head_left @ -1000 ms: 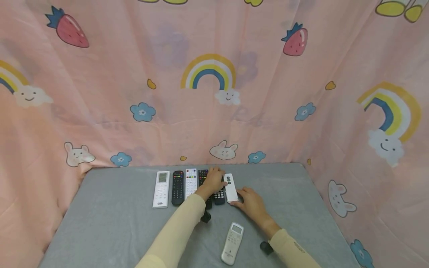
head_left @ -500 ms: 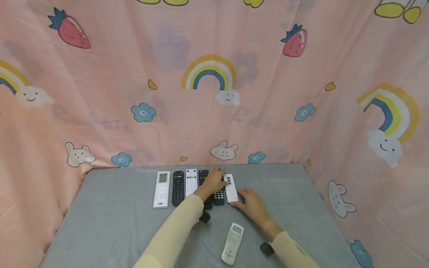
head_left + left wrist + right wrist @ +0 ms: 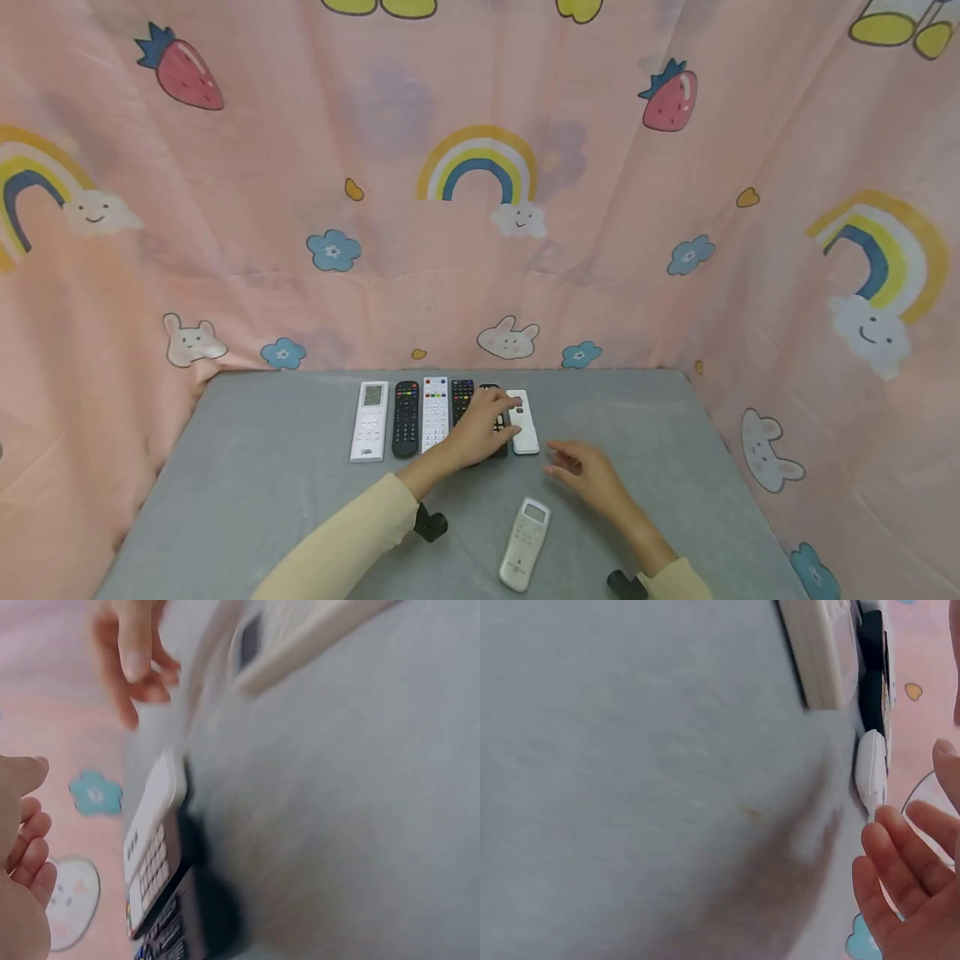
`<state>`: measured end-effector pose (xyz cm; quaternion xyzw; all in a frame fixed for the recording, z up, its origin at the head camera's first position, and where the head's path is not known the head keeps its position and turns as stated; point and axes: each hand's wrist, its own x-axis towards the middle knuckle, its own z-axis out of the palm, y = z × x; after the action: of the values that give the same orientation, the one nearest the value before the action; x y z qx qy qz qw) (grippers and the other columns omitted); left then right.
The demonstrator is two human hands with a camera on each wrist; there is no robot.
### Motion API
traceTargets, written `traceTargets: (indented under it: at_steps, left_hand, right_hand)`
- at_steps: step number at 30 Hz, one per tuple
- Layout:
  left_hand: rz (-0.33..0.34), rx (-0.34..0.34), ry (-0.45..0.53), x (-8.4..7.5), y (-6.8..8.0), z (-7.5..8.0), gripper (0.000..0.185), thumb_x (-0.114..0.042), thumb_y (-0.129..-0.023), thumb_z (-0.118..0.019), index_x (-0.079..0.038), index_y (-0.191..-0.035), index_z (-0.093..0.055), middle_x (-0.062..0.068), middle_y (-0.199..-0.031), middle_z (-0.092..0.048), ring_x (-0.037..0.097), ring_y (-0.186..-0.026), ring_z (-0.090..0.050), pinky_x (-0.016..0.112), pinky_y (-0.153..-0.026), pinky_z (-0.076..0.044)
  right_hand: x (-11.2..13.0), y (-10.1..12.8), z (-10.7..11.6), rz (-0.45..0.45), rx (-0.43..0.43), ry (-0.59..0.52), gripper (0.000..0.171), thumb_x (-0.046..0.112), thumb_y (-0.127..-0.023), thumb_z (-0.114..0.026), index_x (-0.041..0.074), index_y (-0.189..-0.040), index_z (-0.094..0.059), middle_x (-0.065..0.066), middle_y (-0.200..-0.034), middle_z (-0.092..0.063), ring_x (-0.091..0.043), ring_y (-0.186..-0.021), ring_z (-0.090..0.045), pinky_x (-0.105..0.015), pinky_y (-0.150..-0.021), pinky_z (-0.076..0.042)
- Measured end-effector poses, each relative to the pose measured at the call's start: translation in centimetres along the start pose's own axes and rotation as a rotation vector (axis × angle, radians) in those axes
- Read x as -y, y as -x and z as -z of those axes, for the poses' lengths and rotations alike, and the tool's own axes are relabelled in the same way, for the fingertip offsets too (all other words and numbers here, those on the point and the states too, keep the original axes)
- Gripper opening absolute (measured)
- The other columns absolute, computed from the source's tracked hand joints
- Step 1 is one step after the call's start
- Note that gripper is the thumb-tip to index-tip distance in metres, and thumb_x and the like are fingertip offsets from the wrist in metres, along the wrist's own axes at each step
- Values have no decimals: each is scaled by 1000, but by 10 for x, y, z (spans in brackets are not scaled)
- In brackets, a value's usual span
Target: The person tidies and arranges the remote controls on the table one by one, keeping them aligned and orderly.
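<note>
- Tabletop (image 3: 262,467): grey, bearing a row of remotes at its far edge.
- Left hand (image 3: 480,433): lies across the row, its grip loosely spread, fingertips touching the white remote (image 3: 523,421) at the row's right end.
- Right hand (image 3: 588,475): hovers nearby, grip relaxed, holding nothing.
- White remote: likely light, stiff, smooth plastic; best pinched by its long sides.

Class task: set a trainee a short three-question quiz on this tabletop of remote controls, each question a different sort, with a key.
1. True or false: the right hand grips the slim white remote.
2. How many remotes lie in the back row on the grey table?
3. Which remote lies apart, nearer the person? A) a black one B) the white remote with a screen C) none

Key:
1. False; it hovers open beside it.
2. Six; the left hand rests on the black ones at the row's right.
3. B
</note>
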<state>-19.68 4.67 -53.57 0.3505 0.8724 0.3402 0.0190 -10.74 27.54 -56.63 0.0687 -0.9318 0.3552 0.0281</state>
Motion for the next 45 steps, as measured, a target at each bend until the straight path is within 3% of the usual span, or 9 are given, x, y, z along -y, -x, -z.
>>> traceTargets:
  at_steps: [5,11,17,26,36,45]
  left_hand:
    - [-26,-20,25,-16,48,-10,44,-27,-92,-70,-16,-134,-61,0,-123,-60,14,-111,-48,31,-96,-48]
    - [-61,24,11,-25,105,-34,55,-35,-85,-75,-15,-134,-60,-5,-120,-61,9,-109,-50,26,-94,-49]
    - [-52,85,23,-25,139,-58,72,-47,-80,-77,-11,-138,-56,-5,-122,-58,8,-112,-48,26,-96,-49]
    - [-40,138,66,-15,149,-72,85,-46,-72,-84,-13,-143,-51,-9,-121,-55,5,-113,-43,25,-100,-47]
    - [-33,107,70,-13,150,-77,75,-44,-75,-82,-14,-138,-56,-10,-119,-55,4,-111,-44,24,-98,-47]
    - [-39,56,79,-17,152,-72,73,-46,-77,-79,-12,-138,-57,-8,-117,-57,4,-108,-45,23,-95,-47]
  right_hand:
    - [-6,18,-3,21,47,-73,43,25,-84,-78,8,-121,-70,1,-95,-71,2,-82,-62,-21,-74,-55]
    - [-9,35,-7,96,90,-156,49,29,-81,-80,6,-123,-69,-3,-92,-67,-5,-80,-61,-20,-70,-53]
    - [-13,43,-11,248,77,-177,51,25,-77,-82,3,-121,-70,-6,-86,-65,-18,-76,-57,-22,-65,-49]
    - [-17,47,-13,136,188,-155,58,37,-73,-83,20,-126,-68,5,-104,-62,-9,-90,-53,-21,-76,-44]
    - [-15,47,-13,142,196,-109,55,33,-70,-85,23,-122,-71,6,-104,-60,1,-96,-52,-20,-83,-45]
    - [-10,44,-9,140,238,-117,56,35,-73,-84,22,-125,-69,6,-105,-62,-2,-95,-53,-20,-82,-46]
